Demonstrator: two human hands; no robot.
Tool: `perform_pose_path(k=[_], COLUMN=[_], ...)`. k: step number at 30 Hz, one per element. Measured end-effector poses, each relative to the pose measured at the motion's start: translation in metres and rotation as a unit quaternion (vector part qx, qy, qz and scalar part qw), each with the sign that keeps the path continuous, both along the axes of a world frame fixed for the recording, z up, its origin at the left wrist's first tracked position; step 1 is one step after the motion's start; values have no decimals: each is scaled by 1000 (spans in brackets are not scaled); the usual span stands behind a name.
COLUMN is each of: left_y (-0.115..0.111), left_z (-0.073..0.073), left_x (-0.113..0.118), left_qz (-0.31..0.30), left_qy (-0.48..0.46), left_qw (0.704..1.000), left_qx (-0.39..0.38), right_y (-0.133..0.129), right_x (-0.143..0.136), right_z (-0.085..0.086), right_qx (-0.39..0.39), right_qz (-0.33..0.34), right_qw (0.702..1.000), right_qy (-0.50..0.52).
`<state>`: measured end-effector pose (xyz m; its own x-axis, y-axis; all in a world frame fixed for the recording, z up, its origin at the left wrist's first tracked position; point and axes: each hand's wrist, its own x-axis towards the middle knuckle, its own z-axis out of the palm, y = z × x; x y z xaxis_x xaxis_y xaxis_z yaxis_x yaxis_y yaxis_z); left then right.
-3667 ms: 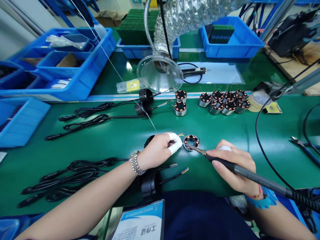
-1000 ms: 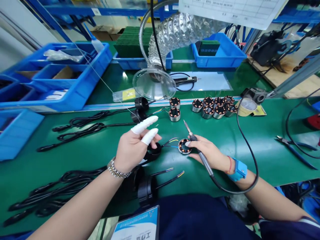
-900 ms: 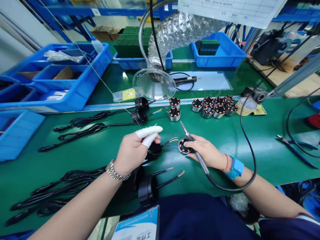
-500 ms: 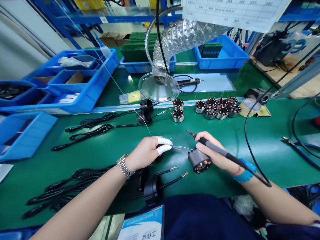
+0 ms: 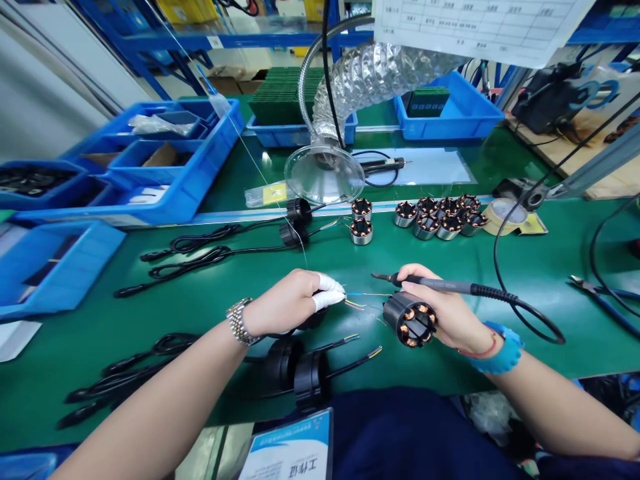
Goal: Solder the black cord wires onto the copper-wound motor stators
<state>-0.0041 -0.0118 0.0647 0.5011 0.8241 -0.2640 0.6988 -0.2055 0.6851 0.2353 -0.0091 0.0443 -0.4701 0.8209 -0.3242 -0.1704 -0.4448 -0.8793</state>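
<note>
My left hand (image 5: 293, 301), with white finger cots on thumb and forefinger, pinches the thin coloured wires (image 5: 355, 294) of a black cable. One blue wire reaches towards a fine lead of a motor stator (image 5: 410, 320); whether they are joined I cannot tell. My right hand (image 5: 453, 317) holds that stator, tilted with copper coils facing me, along with a soldering iron (image 5: 440, 285). The iron lies nearly level above the stator, its tip pointing left, apart from the wires. A thin pale strand (image 5: 260, 175) runs down from the upper left behind my left hand.
Black cables with round caps (image 5: 311, 380) lie at front left, others (image 5: 293, 233) farther back beside two stators (image 5: 361, 231). Several more stators (image 5: 449, 225) stand behind. A clear fume hood (image 5: 325, 175) hangs mid-bench. Blue bins (image 5: 185, 193) stand left; pliers (image 5: 593, 288) lie right.
The stator has turned so its coil end faces me more. The iron's handle has swung up to nearly level. The blue wire is stretched straighter towards the stator, and the view has shifted slightly.
</note>
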Motion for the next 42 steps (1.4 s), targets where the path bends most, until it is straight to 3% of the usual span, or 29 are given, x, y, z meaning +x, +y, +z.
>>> perform_pose_path(k=[9,12,14,16,19,21,22,24,26,28,30,37,42], left_y=[1,0,-1,-3,-7,-9,-10,-14,-17,-20,-20,-12,-6], left_z=[-1,-2,-4,-7,-13,-17,-20,-25,-31,-36,-39,-34,-24], left_x=[-1,-2,-3,-5,-6,-4,-3,2,7,10,13,16,21], left_qz=[-5,0,7,22,37,30,23,13,8,4,4,5,18], left_qy=[7,-1,-5,-4,10,20,24,32,39,38,29,21,24], left_qw=[1000,1000,999,997,992,990,988,984,978,974,974,992,998], left_qx=[0,12,35,68,117,140,150,175,204,221,224,128,56], right_y=[0,-1,-2,-1,1,3,5,7,7,5,3,3,5], right_x=[1,2,6,11,20,26,29,35,40,44,45,27,12], right_z=[-3,-1,0,-1,-13,-28,-36,-51,-63,-70,-71,-54,-52], right_qx=[25,91,185,323,552,646,672,695,706,709,699,614,590], right_qz=[12,23,24,42,123,157,160,147,135,130,128,44,46], right_qw=[1000,994,975,923,773,675,642,608,593,589,603,730,758], right_qy=[-13,-52,-118,-205,-289,-319,-332,-354,-364,-366,-362,-297,-273])
